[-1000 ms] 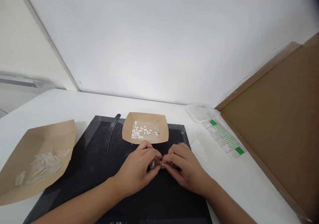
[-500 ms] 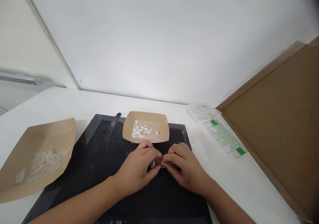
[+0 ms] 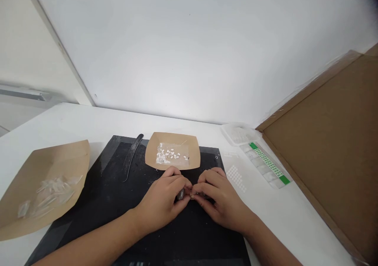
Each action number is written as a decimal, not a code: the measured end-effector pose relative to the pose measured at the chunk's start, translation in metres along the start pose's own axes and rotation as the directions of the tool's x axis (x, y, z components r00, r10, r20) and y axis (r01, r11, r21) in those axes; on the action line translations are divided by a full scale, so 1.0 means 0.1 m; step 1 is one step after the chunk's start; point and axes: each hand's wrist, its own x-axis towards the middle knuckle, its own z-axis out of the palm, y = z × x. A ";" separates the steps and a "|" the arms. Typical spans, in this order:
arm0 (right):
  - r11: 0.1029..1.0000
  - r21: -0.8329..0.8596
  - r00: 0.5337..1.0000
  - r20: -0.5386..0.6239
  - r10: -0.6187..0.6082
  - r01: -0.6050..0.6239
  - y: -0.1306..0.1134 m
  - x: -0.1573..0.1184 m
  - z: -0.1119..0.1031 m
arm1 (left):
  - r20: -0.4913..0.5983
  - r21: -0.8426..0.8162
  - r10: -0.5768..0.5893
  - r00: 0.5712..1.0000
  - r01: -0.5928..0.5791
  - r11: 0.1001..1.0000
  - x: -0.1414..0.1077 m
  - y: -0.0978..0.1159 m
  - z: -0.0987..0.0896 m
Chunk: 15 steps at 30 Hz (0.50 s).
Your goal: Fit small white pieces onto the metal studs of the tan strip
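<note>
Over the black mat [image 3: 118, 218], my left hand [image 3: 165, 195] and my right hand [image 3: 221, 199] meet fingertip to fingertip. Both are closed in a pinch. A small shiny grey piece [image 3: 180, 194] shows between the left thumb and fingers; its kind is not clear. What the right fingertips pinch is mostly hidden. Just beyond the hands stands a brown paper tray [image 3: 193, 149] with small white oval pieces [image 3: 168, 153] on a clear sheet. A dark curved nail file [image 3: 132, 155] lies on the mat to its left.
At left, a larger paper tray [image 3: 62, 159] holds clear plastic pieces [image 3: 53, 195]. On the right are a sheet of white round stickers [image 3: 235, 175], a clear compartment box with a green label [image 3: 270, 161] and a clear plastic container [image 3: 239, 134]. Cardboard [image 3: 330, 151] stands at far right.
My right fingers have shifted very slightly to the left at the pinch. My left hand and the trays look the same.
</note>
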 end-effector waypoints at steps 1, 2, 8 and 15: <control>1.000 0.003 1.000 0.007 0.004 -0.004 0.00 0.00 0.00 | -0.002 -0.002 -0.003 1.000 0.003 1.000 0.00 0.00 0.00; 1.000 0.006 1.000 0.014 0.008 -0.008 0.00 -0.01 -0.01 | -0.002 -0.004 -0.005 1.000 0.005 1.000 0.00 0.00 0.00; 1.000 -0.001 1.000 0.001 -0.003 0.003 0.01 -0.01 -0.02 | -0.007 -0.003 0.001 1.000 -0.001 1.000 0.00 0.00 0.01; 0.999 -0.046 1.000 0.004 -0.005 0.005 0.00 0.00 -0.04 | -0.014 -0.007 0.008 1.000 -0.008 1.000 0.00 -0.01 0.02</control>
